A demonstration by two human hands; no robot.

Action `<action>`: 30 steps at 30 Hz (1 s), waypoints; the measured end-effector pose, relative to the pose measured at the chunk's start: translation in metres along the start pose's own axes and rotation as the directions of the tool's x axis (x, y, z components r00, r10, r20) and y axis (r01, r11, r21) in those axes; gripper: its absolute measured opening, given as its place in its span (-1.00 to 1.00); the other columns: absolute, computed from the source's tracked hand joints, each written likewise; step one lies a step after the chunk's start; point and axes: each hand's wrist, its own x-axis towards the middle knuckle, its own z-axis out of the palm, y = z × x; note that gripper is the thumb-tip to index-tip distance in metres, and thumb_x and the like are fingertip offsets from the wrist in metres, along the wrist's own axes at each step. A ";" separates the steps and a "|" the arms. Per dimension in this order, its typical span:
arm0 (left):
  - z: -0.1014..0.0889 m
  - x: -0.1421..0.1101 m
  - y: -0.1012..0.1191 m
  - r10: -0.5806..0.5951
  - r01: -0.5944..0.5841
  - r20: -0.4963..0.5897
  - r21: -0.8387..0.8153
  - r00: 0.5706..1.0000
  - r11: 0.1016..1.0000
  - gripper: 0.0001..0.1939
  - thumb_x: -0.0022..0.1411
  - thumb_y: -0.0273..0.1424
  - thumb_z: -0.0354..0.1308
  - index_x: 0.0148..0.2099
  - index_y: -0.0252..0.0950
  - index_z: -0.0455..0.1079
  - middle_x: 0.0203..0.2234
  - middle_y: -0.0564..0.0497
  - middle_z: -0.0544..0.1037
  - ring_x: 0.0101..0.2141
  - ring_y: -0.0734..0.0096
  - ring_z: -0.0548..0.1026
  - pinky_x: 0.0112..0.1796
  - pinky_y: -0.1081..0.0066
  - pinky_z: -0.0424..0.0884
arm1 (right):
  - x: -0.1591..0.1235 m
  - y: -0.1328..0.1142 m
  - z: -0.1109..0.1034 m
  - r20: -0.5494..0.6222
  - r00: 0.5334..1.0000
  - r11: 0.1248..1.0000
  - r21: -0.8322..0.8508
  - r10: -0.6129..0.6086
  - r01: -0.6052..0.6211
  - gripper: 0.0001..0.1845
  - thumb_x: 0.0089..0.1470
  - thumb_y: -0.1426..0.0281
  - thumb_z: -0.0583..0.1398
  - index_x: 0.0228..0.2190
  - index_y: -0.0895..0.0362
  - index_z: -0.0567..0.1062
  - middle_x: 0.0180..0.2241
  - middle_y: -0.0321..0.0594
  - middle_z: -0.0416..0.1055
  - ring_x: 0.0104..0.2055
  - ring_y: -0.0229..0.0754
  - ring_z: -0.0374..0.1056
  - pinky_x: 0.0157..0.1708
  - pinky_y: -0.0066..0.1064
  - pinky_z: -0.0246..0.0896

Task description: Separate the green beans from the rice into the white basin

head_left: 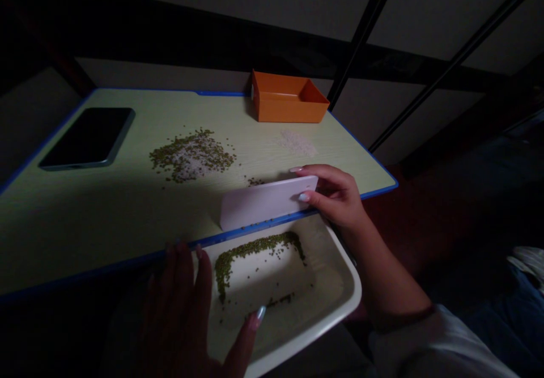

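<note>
My right hand (pixel 335 196) grips a flat pale pink card (pixel 266 201) standing on edge at the near rim of the table (pixel 85 213), just above a white tray. My left hand (pixel 187 304) holds the white tray (pixel 335 293) by its left side below the table's edge, thumb lying over the rim. Green beans (pixel 255 250) lie along the tray's far and left inner walls. A pile of green beans mixed with white grains (pixel 191 154) sits on the table's middle.
A dark phone (pixel 87 138) lies at the table's left. An orange box (pixel 287 97) stands at the far edge. A small patch of white grains (pixel 297 141) lies in front of it. The surroundings are dim.
</note>
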 end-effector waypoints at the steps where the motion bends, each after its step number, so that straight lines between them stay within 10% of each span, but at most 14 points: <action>1: -0.001 0.000 0.001 -0.008 0.008 0.005 0.005 1.000 1.000 -0.16 0.18 -0.11 0.05 0.41 -0.34 -0.08 0.38 -0.24 0.06 0.34 -0.08 0.08 0.21 -0.19 0.21 | 0.001 -0.001 0.000 0.004 1.000 1.000 -0.006 0.002 -0.002 -0.66 0.00 0.21 0.37 -0.12 -0.14 0.61 -0.10 -0.26 0.57 -0.11 -0.11 0.46 -0.16 -0.23 0.43; 8: -0.001 0.001 0.003 0.006 -0.006 0.001 0.006 1.000 1.000 -0.16 0.18 -0.12 0.04 0.40 -0.36 -0.08 0.38 -0.27 0.05 0.34 -0.11 0.08 0.19 -0.20 0.24 | 0.011 -0.003 -0.001 0.161 0.967 0.980 0.075 -0.195 0.185 -0.85 0.09 0.30 0.32 -0.50 0.02 0.62 -0.57 -0.32 0.42 -0.43 -0.23 0.32 -0.35 -0.29 0.31; 30: -0.001 0.000 -0.002 0.020 -0.020 -0.002 -0.004 1.000 1.000 -0.14 0.17 -0.10 0.04 0.41 -0.35 -0.08 0.38 -0.29 0.06 0.33 -0.14 0.09 0.19 -0.24 0.22 | 0.011 0.002 -0.002 0.178 0.952 0.963 0.145 -0.251 0.227 -0.84 0.10 0.28 0.31 -0.50 -0.01 0.62 -0.59 -0.34 0.43 -0.46 -0.22 0.32 -0.31 -0.23 0.33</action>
